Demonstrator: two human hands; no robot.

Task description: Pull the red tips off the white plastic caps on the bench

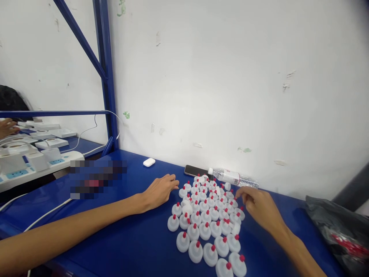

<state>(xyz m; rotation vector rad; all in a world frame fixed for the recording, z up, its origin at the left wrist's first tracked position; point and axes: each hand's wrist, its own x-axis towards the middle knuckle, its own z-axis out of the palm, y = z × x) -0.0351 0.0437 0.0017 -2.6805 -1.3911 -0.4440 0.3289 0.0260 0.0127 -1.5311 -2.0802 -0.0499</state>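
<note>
Several white caps with red tips (208, 223) stand packed together in rows on the blue table (138, 242). My left hand (158, 191) lies palm down on the table just left of the group, fingers stretched toward the caps at its far left corner. My right hand (258, 206) rests at the group's right side, fingers curled and pinched at a cap near the far right edge; what it grips, if anything, I cannot make out.
A dark phone (194, 170), a lying plastic water bottle (230, 177) and a white earbud case (149, 162) sit by the white wall. A black plastic bag (340, 227) lies at right. Left, behind a blue frame post (106, 77), another person's hand (7, 127) works among white devices.
</note>
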